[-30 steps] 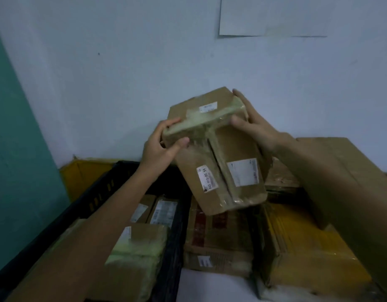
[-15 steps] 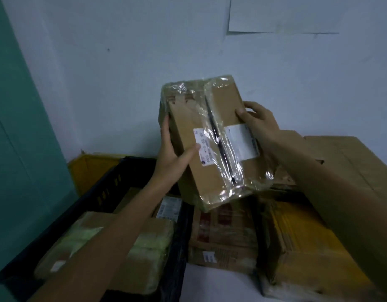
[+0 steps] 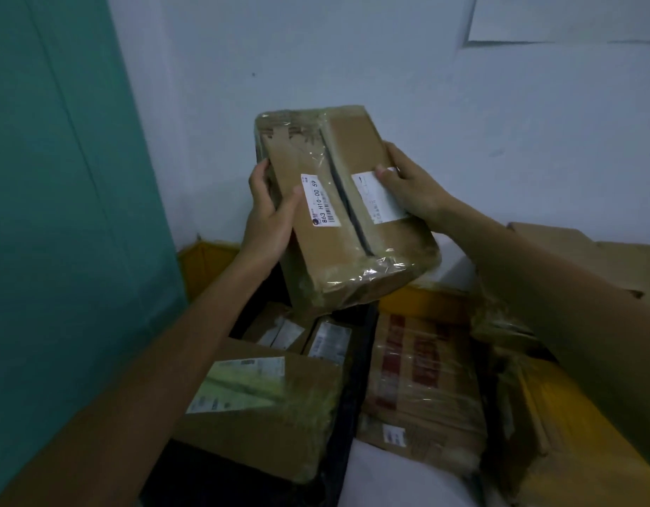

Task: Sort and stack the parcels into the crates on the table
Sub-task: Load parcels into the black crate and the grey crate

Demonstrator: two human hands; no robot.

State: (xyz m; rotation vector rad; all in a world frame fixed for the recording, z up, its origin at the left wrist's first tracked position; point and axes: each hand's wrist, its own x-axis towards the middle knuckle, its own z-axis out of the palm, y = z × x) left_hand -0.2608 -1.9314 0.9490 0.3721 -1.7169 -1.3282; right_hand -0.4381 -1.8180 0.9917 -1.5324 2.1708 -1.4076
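Observation:
A brown cardboard parcel [image 3: 338,228] wrapped in clear tape, with two white labels on its top face, is held in the air above the crates. My left hand [image 3: 270,214] grips its left side, thumb across the top face. My right hand [image 3: 407,184] holds its right side, thumb pressing on the right label. Below sits a black crate [image 3: 347,415] holding a taped parcel [image 3: 265,404] with a white label and two smaller labelled parcels [image 3: 309,334] behind it.
A yellow crate [image 3: 206,265] stands behind the black one by the teal wall. To the right lie a parcel with red print [image 3: 418,378], a yellow parcel [image 3: 557,433] and a large brown box [image 3: 609,258]. The white wall is close behind.
I have turned the parcel so its labelled face points up at me and brought it slightly left. My view has shifted left and down, showing more of the black crate.

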